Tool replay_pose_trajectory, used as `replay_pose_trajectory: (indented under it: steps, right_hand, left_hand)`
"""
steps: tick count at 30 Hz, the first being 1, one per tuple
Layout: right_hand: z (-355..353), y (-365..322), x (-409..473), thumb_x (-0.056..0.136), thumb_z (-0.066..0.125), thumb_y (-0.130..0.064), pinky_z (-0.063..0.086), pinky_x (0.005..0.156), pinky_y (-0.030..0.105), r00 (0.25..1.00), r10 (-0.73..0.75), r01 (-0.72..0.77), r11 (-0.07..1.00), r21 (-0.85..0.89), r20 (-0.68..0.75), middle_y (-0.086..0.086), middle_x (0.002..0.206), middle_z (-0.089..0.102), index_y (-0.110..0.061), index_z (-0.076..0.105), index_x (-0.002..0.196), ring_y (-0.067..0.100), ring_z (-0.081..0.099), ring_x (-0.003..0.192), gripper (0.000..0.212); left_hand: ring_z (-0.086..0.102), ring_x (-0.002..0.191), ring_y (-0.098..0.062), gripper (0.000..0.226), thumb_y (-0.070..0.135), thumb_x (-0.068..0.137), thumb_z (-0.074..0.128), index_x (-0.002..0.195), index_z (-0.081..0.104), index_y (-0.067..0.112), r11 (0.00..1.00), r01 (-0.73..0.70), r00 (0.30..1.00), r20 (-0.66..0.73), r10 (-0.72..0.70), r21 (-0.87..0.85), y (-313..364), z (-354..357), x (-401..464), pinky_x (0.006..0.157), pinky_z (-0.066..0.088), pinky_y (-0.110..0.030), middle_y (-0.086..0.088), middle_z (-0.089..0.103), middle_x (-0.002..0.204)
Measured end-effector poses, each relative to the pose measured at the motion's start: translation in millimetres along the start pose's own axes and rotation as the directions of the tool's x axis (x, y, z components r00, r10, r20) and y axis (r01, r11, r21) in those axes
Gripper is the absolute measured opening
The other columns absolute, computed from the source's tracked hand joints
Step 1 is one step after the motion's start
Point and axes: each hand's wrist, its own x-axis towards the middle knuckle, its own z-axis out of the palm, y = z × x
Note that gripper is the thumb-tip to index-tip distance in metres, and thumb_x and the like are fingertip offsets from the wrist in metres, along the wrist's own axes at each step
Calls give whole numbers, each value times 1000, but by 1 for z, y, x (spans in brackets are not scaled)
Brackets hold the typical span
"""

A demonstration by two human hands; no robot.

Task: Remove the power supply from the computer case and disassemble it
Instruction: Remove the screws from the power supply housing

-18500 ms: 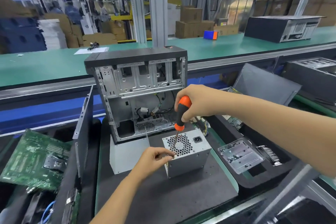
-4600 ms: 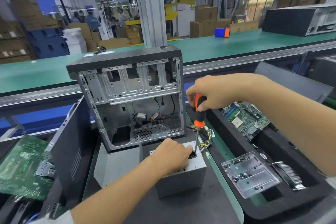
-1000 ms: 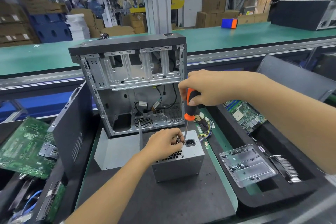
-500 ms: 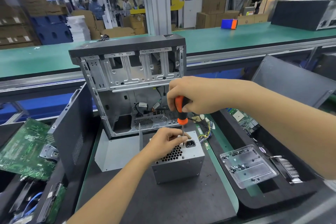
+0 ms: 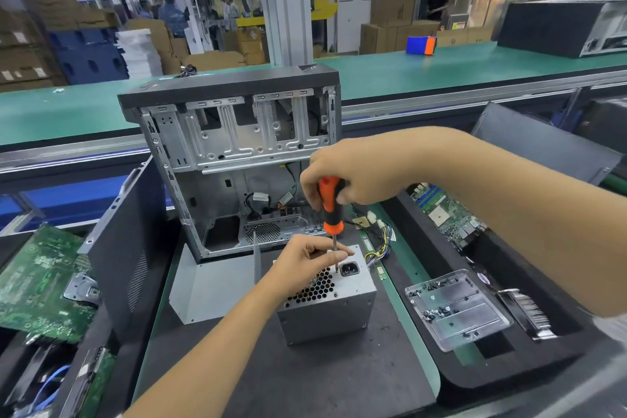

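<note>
The grey power supply (image 5: 332,312) stands on the black mat in front of the open computer case (image 5: 237,159), fan grille and black socket facing up, its wire bundle (image 5: 380,237) trailing behind it. My right hand (image 5: 353,173) grips the orange-and-black screwdriver (image 5: 330,204) upright, the tip down on the supply's top face beside the socket. My left hand (image 5: 305,261) rests on that top face, fingers curled around the screwdriver's shaft near the tip; what lies under the fingertips is hidden.
A grey side panel (image 5: 210,285) lies flat left of the supply. A black panel (image 5: 125,248) leans at the left beside green boards (image 5: 37,282). At the right, a clear tray of screws (image 5: 454,305), a heatsink (image 5: 526,312) and a motherboard (image 5: 448,214) sit in black foam.
The screwdriver has stayed upright on the power supply's top. My right hand shifted slightly on the handle and my left fingers remain at the shaft tip.
</note>
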Motion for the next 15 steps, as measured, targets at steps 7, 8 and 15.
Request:
replay_pose_trajectory:
  steps: [7, 8, 15]
  right_hand:
    - [7, -9, 13, 88, 32, -71, 37, 44, 27, 941, 263, -300, 939, -166, -211, 4, 61, 44, -11, 43, 67, 13, 51, 31, 64]
    - [9, -8, 15, 93, 33, -65, 31, 45, 26, 938, 268, -318, 918, -239, -220, 4, 63, 40, -12, 38, 63, 16, 47, 39, 60]
    - [-2, 3, 11, 88, 61, -17, 48, 77, 36, 997, 80, -73, 971, -228, 22, -1, 104, 52, -22, 58, 107, 22, 54, 98, 20]
  left_hand:
    - [62, 72, -17, 8, 23, 84, 76, 78, 78, 28, 999, 49, 998, -45, -48, 13, 0, 3, 4, 72, 46, -25, -7, 73, 80]
    - [52, 67, -19, 5, 28, 82, 77, 78, 78, 27, 998, 62, 997, -44, -61, 24, 0, 3, 6, 69, 40, -29, -18, 67, 76]
    - [68, 93, -4, 14, 14, 88, 70, 100, 78, 12, 988, 14, 1000, 4, -14, -155, 3, -4, 7, 81, 50, -14, 1, 76, 97]
